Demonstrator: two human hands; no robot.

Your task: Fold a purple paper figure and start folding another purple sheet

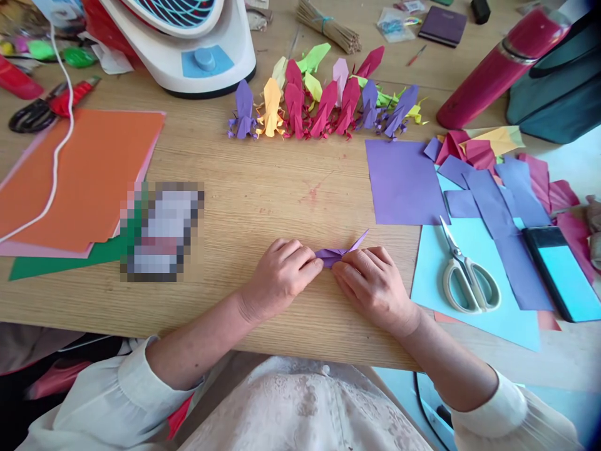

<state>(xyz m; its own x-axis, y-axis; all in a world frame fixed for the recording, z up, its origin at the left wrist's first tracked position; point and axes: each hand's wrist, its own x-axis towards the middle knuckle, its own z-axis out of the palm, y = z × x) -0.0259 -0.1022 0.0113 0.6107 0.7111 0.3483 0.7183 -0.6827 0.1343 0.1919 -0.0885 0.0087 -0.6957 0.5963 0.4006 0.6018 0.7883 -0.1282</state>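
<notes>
Between my two hands, just above the wooden table (263,207), is a small folded purple paper piece (332,254) with a thin point rising to the upper right. My left hand (287,274) pinches its left end, fingers closed. Closed too, my right hand (373,282) grips the other side, its fingers hiding part of the folds. Right of my right hand, scissors (462,269) with pale handles lie partly spread on light blue paper (427,269). A flat purple sheet (406,181) lies beyond my right hand.
Folded paper insects (293,103) stand in a row at the back, near a white fan base (206,37). Orange sheets (79,181) and a blurred phone (162,232) lie left; purple scraps (491,200), another phone (563,275) and a red flask (502,69) are right.
</notes>
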